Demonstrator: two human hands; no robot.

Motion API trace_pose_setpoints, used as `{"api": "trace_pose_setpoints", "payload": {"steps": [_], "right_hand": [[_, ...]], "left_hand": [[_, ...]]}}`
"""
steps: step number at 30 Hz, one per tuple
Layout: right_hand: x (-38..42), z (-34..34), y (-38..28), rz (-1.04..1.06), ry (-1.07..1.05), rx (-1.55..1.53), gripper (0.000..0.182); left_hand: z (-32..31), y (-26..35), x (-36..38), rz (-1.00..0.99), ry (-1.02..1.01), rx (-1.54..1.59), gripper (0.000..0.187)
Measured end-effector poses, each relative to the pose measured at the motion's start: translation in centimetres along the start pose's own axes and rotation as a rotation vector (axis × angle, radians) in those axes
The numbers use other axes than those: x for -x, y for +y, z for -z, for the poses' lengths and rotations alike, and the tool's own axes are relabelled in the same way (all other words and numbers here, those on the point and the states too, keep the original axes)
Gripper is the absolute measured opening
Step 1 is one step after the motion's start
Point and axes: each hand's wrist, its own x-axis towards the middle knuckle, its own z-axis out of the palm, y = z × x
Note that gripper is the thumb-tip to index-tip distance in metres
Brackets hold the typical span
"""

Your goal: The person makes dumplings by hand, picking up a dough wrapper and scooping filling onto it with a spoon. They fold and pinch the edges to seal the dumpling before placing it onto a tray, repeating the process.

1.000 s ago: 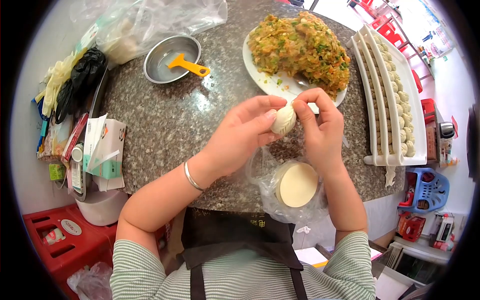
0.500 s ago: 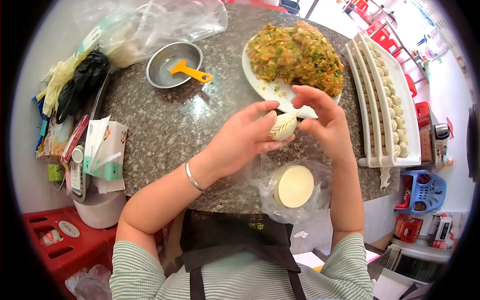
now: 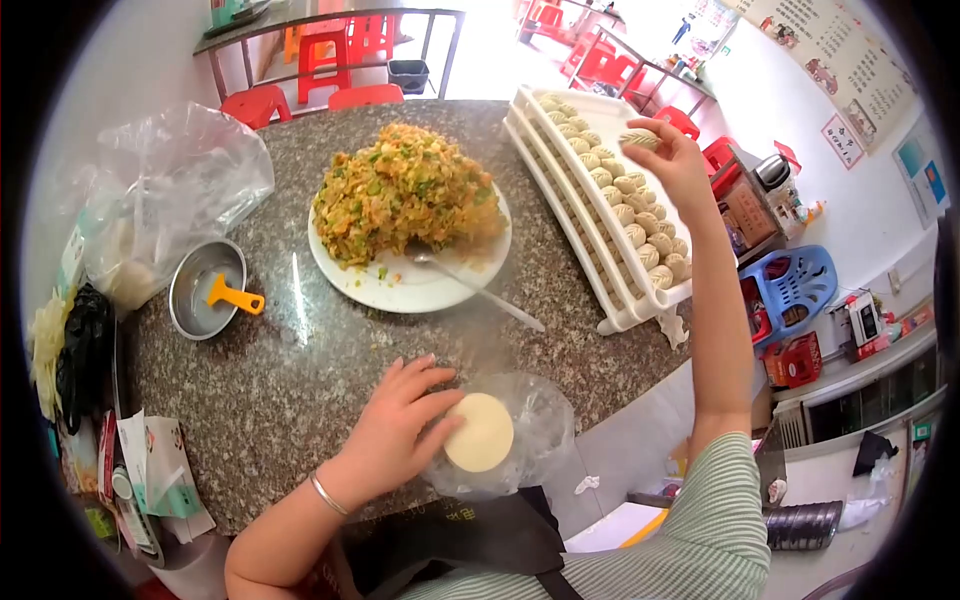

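Observation:
Pinched between the fingers of my right hand is a pleated dumpling, held over the stacked white trays at the right. Rows of similar dumplings fill the top tray. My left hand has its fingers spread, and its fingertips touch the edge of a stack of round dough wrappers on a clear plastic sheet. Beyond it, a white plate holds a mound of chopped filling, with a metal spoon leaning out of it.
A metal bowl with a yellow-handled scraper stands at the left. Behind it lies a big clear plastic bag. A tissue box and black bag are at the left edge. Red stools stand beyond the table.
My right hand has carried the dumpling away from my left hand to the trays. My left hand has let go of it and moved down to the wrappers. The view has turned right.

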Motion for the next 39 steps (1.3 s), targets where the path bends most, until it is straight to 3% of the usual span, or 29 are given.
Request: {"api": "trace_pose_setpoints", "payload": {"steps": [4,7,8,11,14,17,18,20,24,26,29,31,39], "right_hand": [[-4.9,3.5,8.4,-0.161,0.015,0.220,0.040],[-5.0,3.1,9.4,-0.296,-0.314,0.216,0.034],[-5.0,2.9,9.6,-0.283,-0.327,0.239,0.031],[-4.6,3.0,8.7,-0.348,-0.281,0.307,0.031],[-3.6,3.0,8.5,-0.358,-0.157,0.053,0.034],[-4.1,3.1,10.3,-0.129,0.078,0.151,0.033],[-2.9,2.2,6.7,-0.107,0.174,0.108,0.032],[1.0,-0.7,1.3,0.090,0.134,-0.066,0.028],[13.6,-8.0,-6.6,0.182,-0.374,-0.017,0.029],[17.7,-10.7,-6.4,0.287,-0.586,0.057,0.030],[21.3,-13.2,-5.5,0.180,-0.580,0.039,0.033],[21.9,-13.2,-5.4,-0.091,-0.516,-0.169,0.034],[22.5,-14.3,-5.3,0.074,-0.340,-0.051,0.019]], "left_hand": [[0.0,0.2,-0.3,-0.032,0.052,-0.023,0.022],[-0.1,0.1,-0.3,-0.055,0.081,-0.024,0.021],[-0.1,0.0,-0.3,-0.068,0.098,-0.023,0.022],[0.1,0.3,-0.3,-0.061,0.109,-0.034,0.025],[0.0,0.2,-0.2,-0.063,0.101,-0.035,0.026],[-0.3,0.1,0.0,-0.053,0.121,-0.026,0.027],[-0.2,0.0,0.1,-0.002,0.098,-0.014,0.027],[-0.3,-0.4,-0.1,-0.099,0.148,-0.033,0.028],[-0.6,-0.6,0.1,-0.106,0.149,-0.001,0.025],[-0.4,-0.3,0.0,-0.086,0.164,0.012,0.027],[-0.6,-0.5,0.1,-0.060,0.167,0.042,0.027],[-0.7,-0.6,0.1,-0.069,0.175,0.030,0.027],[-0.7,-0.6,0.0,-0.126,0.200,0.077,0.024]]}}
